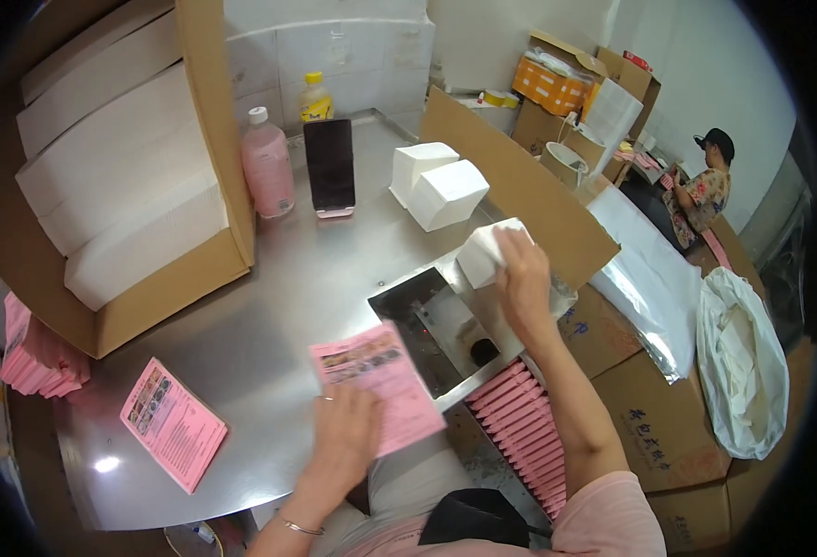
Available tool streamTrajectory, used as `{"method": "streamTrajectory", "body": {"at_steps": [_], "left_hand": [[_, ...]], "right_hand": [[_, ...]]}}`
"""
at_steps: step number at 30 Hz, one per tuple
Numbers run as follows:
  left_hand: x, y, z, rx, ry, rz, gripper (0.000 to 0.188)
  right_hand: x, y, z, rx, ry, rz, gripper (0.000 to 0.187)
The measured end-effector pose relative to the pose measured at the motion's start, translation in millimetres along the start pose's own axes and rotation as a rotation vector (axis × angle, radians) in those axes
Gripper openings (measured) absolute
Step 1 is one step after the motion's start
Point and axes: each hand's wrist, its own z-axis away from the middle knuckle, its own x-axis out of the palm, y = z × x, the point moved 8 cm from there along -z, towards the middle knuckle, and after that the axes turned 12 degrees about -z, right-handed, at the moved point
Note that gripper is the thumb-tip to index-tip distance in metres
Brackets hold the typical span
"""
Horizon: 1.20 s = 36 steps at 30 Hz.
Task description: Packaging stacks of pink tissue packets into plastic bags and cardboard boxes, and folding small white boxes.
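Note:
My left hand (345, 422) grips a pink printed packet (399, 385) by its near part, over the front edge of the steel table. With bent fingers, my right hand (524, 274) takes hold at a stack of white paper napkins (482, 252) standing beside a dark rectangular opening (418, 320) with a metal rim. Whether single sheets are between those fingers is hidden. Farther back stand two more white napkin stacks (447, 195). A pile of the same pink packets (172, 427) lies on the table to the left.
A cardboard box (218, 130) of white napkin bundles stands at left, near a pink bottle (269, 167) and a propped phone (329, 167). A cardboard flap (520, 186) borders the right side. Below it, pink packets (520, 432) stand in a row. A person (701, 190) sits far right.

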Motion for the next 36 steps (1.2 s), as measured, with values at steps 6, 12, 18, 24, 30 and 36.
{"method": "streamTrajectory", "body": {"at_steps": [6, 12, 18, 24, 30, 36], "left_hand": [[-7, -21, 7, -0.098, -0.182, -0.083, 0.073], [-6, -12, -7, -0.256, 0.010, -0.228, 0.087], [-15, -12, 9, -0.119, -0.095, -0.414, 0.062], [-17, 0, -7, -0.142, -0.014, -0.384, 0.051], [-5, 0, -8, -0.075, -0.178, -0.337, 0.049], [-8, 8, -15, -0.021, -0.161, -0.305, 0.043]], "right_hand": [[-2, -192, 121, -0.594, -0.417, -0.708, 0.031], [75, -197, 74, -0.402, -0.659, -0.341, 0.025], [10, -75, 9, -0.039, -0.136, 0.040, 0.022], [16, 15, 9, 0.083, -0.093, 0.049, 0.022], [14, 22, 12, 0.088, -0.020, -0.070, 0.019], [11, 20, 8, 0.147, -0.058, -0.124, 0.022]]}}
